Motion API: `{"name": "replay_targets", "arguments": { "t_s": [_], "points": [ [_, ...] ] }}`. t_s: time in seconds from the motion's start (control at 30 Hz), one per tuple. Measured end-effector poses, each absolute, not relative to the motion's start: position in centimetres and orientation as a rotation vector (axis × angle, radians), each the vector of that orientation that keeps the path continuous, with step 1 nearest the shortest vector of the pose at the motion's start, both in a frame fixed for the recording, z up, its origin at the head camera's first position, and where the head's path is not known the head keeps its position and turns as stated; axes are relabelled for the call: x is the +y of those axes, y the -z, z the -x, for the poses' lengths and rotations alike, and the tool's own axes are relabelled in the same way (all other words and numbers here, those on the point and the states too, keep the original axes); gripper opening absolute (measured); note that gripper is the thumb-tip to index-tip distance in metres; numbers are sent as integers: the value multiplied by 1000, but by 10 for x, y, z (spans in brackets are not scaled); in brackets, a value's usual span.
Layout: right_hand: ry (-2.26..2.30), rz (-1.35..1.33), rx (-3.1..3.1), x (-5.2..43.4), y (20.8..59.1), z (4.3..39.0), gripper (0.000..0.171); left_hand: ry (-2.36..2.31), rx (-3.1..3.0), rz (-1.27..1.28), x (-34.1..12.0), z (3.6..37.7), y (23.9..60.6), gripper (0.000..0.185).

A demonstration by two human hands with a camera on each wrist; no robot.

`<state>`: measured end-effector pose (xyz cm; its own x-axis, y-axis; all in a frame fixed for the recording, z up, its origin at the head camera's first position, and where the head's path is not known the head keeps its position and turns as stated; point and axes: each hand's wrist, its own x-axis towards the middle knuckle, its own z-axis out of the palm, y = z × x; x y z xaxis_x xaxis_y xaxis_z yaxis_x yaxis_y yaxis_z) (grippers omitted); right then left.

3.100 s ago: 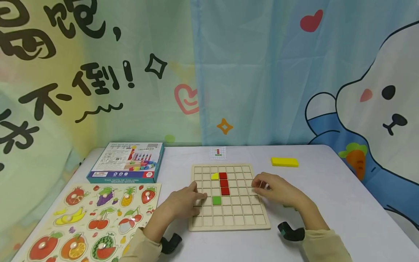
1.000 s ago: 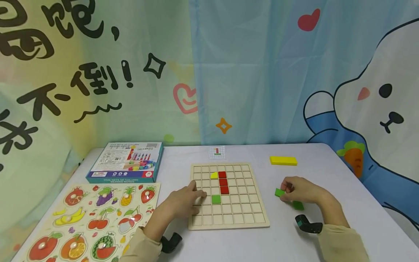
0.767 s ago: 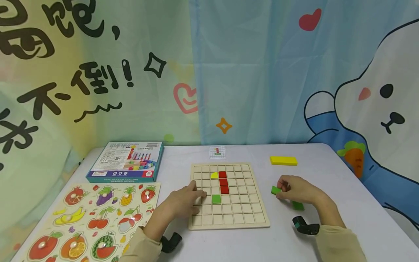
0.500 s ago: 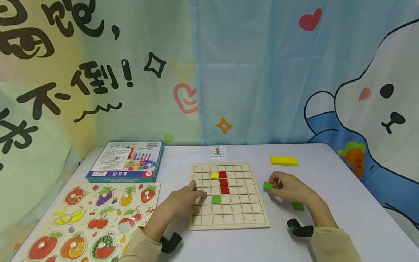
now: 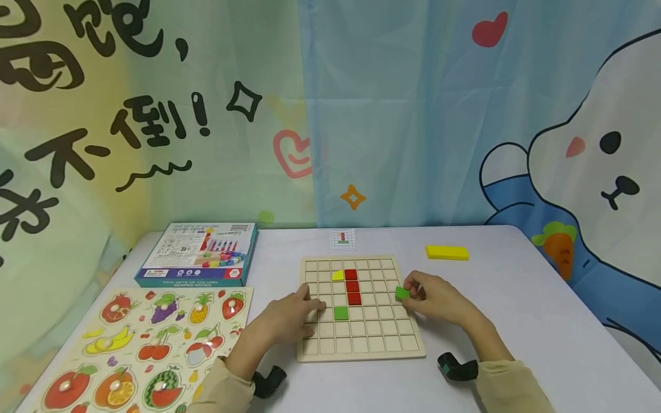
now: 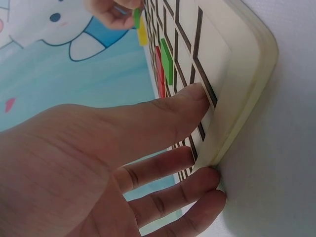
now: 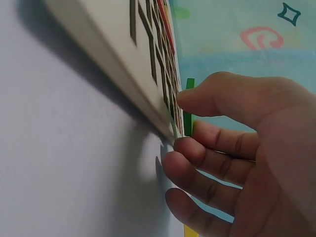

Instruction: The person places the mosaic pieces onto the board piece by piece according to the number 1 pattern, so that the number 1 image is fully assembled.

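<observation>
A wooden grid board (image 5: 382, 330) lies in the middle of the white table. My left hand (image 5: 286, 321) rests at its left side, thumb on the grid and other fingers along the edge in the left wrist view, none curled round it. Between thumb and fingertips my right hand (image 5: 436, 298) pinches a green square tile (image 5: 401, 293) over the board's right edge; the right wrist view shows this tile (image 7: 189, 94) edge-on. On the grid sit several red squares (image 5: 353, 286) in a column, a small yellow piece (image 5: 338, 275) beside the top one, and a green square (image 5: 341, 313) lower left.
A yellow bar (image 5: 447, 253) lies at the back right. Behind the board is a small pattern card (image 5: 343, 239). To the left are a toy box (image 5: 198, 255) and a fruit puzzle board (image 5: 155, 344). A printed curtain (image 5: 382, 115) hangs behind the table.
My right hand, holding the green tile, has moved left from the table to the board's right edge. Another green tile on the table is now hidden behind it. My left hand has stayed put.
</observation>
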<state>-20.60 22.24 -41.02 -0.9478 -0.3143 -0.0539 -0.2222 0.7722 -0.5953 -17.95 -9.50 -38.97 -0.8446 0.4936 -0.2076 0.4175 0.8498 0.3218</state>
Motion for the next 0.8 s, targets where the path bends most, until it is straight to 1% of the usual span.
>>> {"name": "replay_targets", "arguments": {
  "t_s": [0.8],
  "points": [
    [944, 617, 2785, 185, 410, 194, 23, -393, 2742, -690, -94, 179, 389, 46]
  ]
}}
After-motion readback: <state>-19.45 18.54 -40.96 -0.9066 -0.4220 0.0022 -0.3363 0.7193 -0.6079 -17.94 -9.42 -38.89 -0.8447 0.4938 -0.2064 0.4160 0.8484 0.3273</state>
